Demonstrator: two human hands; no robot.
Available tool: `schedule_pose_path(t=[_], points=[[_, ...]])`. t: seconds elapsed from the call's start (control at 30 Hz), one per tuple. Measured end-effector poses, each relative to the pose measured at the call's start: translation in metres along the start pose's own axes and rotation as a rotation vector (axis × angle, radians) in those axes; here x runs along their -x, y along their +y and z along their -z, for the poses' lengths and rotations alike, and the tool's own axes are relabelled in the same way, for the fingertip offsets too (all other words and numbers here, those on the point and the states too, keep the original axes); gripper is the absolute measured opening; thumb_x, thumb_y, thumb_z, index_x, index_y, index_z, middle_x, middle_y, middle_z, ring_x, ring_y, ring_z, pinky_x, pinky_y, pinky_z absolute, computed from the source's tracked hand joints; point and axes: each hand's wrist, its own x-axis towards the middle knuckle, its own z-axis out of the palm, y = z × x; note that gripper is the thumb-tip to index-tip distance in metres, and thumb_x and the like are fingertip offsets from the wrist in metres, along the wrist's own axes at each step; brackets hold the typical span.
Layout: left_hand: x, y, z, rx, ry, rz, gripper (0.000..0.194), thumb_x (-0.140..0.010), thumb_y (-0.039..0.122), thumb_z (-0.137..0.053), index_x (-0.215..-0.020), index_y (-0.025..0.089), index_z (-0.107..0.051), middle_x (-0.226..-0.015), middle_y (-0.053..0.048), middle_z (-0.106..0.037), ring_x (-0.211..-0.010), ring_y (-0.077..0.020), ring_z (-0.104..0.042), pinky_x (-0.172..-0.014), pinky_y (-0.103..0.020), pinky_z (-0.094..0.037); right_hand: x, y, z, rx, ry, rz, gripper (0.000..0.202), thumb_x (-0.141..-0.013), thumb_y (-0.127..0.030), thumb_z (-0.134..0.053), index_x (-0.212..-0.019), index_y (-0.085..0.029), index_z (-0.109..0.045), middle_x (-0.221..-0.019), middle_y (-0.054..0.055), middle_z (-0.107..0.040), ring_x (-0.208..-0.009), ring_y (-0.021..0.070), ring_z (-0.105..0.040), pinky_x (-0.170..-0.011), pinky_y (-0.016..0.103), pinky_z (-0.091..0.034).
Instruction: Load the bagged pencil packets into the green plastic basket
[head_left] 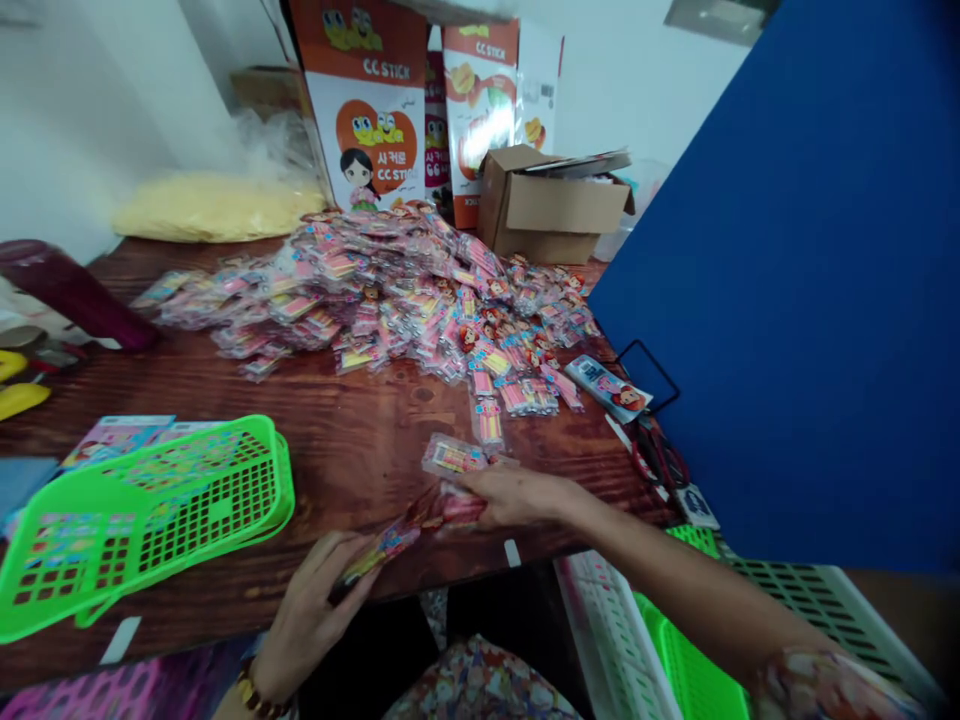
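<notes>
At the far left of the wooden table [352, 440] a tipped green plastic basket [150, 515] lies on its side over some printed cards. Just right of it, at the near edge, the person's left hand [315, 610] is curled, thumb and fingers pinching the lower end of a small stack of wrapped stick packets [405, 530]. The stack's long axis runs up and to the right, straight toward the right hand [517, 495], which rests palm down with fingers pressed together on its upper end. So the two hands hold opposite ends, the left nearer the body. A single loose packet [454, 457] lies just beyond the right fingertips, and the big heap of packets [390, 290] sits farther back, well apart from both hands.
</notes>
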Motion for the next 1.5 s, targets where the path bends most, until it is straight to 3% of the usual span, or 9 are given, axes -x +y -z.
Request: schedule_pose_path(t=[0.17, 0.4, 0.6, 0.87, 1.07, 1.17, 1.3, 1.4, 1.5], points=[[0.002, 0.009, 0.011, -0.001, -0.052, -0.015, 0.025, -0.093, 0.028, -0.057, -0.117, 0.023, -0.058, -0.103, -0.006, -0.063, -0.096, -0.0165, -0.062, -0.082, -0.026, -0.053, -0.021, 0.015, 0.018, -0.191, 0.085, -0.177, 0.042, -0.074, -0.026, -0.067, -0.113, -0.018, -0.054, -0.092, 0.001, -0.068, -0.073, 0.0146, -0.062, -0.058, 0.02, -0.041], [-0.01, 0.021, 0.006, -0.03, -0.11, -0.071, 0.025, -0.092, 0.025, -0.055, -0.116, 0.024, -0.061, -0.104, -0.006, -0.064, -0.096, -0.0174, -0.061, -0.083, -0.029, -0.052, -0.062, 0.001, 0.012, 0.132, 0.151, -0.387, 0.061, -0.065, -0.036, -0.081, -0.117, -0.016, -0.056, -0.122, 0.015, -0.058, -0.111, 0.0288, -0.056, -0.085, 0.033, -0.046], [-0.02, 0.031, 0.004, -0.005, -0.224, -0.075, 0.024, -0.094, 0.024, -0.052, -0.116, 0.022, -0.06, -0.109, -0.007, -0.061, -0.098, -0.0176, -0.057, -0.086, -0.032, -0.048, -0.048, -0.016, 0.001, 0.367, 0.223, -0.175, 0.04, -0.076, -0.029, -0.069, -0.113, -0.017, -0.058, -0.113, 0.015, -0.063, -0.111, 0.031, -0.056, -0.099, 0.047, -0.037], [-0.027, 0.036, -0.007, -0.04, -0.198, -0.069, 0.019, -0.092, 0.024, -0.055, -0.11, 0.019, -0.056, -0.112, -0.009, -0.057, -0.111, -0.0242, -0.048, -0.097, -0.043, -0.044, -0.053, -0.072, 0.004, 0.249, 0.24, -0.083, 0.044, -0.082, -0.022, -0.058, -0.124, -0.017, -0.043, -0.113, 0.014, -0.064, -0.1, 0.0307, -0.064, -0.082, 0.04, -0.047], [-0.018, 0.036, -0.018, -0.106, 0.049, 0.093, 0.024, -0.085, 0.022, -0.064, -0.105, 0.017, -0.053, -0.156, -0.016, -0.003, -0.145, -0.0397, -0.01, -0.113, -0.061, -0.027, -0.038, -0.075, -0.007, 0.038, 0.135, 0.144, 0.039, -0.09, -0.025, -0.05, -0.127, -0.018, -0.044, -0.125, 0.013, -0.059, -0.111, 0.0288, -0.059, -0.085, 0.039, -0.047], [-0.017, 0.035, -0.017, 0.0, 0.017, 0.142, 0.023, -0.086, 0.019, -0.062, -0.104, 0.017, -0.049, -0.157, -0.016, -0.001, -0.145, -0.035, -0.016, -0.114, -0.055, -0.032, -0.027, -0.065, -0.008, -0.077, 0.11, 0.188, 0.037, -0.095, -0.032, -0.046, -0.13, -0.019, -0.043, -0.127, 0.012, -0.057, -0.114, 0.0262, -0.057, -0.088, 0.037, -0.046], [-0.019, 0.035, -0.021, 0.118, 0.032, 0.108, 0.038, -0.087, 0.018, -0.061, -0.119, 0.02, -0.042, -0.154, -0.016, -0.014, -0.141, -0.0296, -0.03, -0.113, -0.053, -0.036, -0.017, -0.06, -0.016, -0.012, 0.103, 0.138, 0.06, -0.079, -0.06, -0.065, -0.121, -0.019, -0.05, -0.122, 0.011, -0.056, -0.108, 0.0293, -0.058, -0.086, 0.041, -0.048], [-0.024, 0.038, -0.029, 0.17, 0.087, 0.099, 0.071, -0.085, 0.021, -0.064, -0.142, 0.02, -0.022, -0.156, -0.02, -0.008, -0.145, -0.0327, -0.02, -0.114, -0.056, -0.032, -0.012, -0.064, -0.028, 0.152, 0.146, 0.009, 0.078, -0.063, -0.053, -0.082, -0.123, -0.017, -0.047, -0.12, 0.012, -0.055, -0.106, 0.0333, -0.058, -0.084, 0.045, -0.049], [-0.028, 0.04, -0.038, 0.19, 0.052, 0.142, 0.098, -0.083, 0.027, -0.068, -0.151, 0.021, 0.002, -0.158, -0.021, 0.0, -0.148, -0.035, -0.007, -0.116, -0.058, -0.026, -0.007, -0.067, -0.04, 0.258, 0.199, -0.023, 0.058, -0.075, -0.041, -0.074, -0.121, -0.018, -0.047, -0.117, 0.011, -0.056, -0.103, 0.0296, -0.059, -0.08, 0.04, -0.051]])
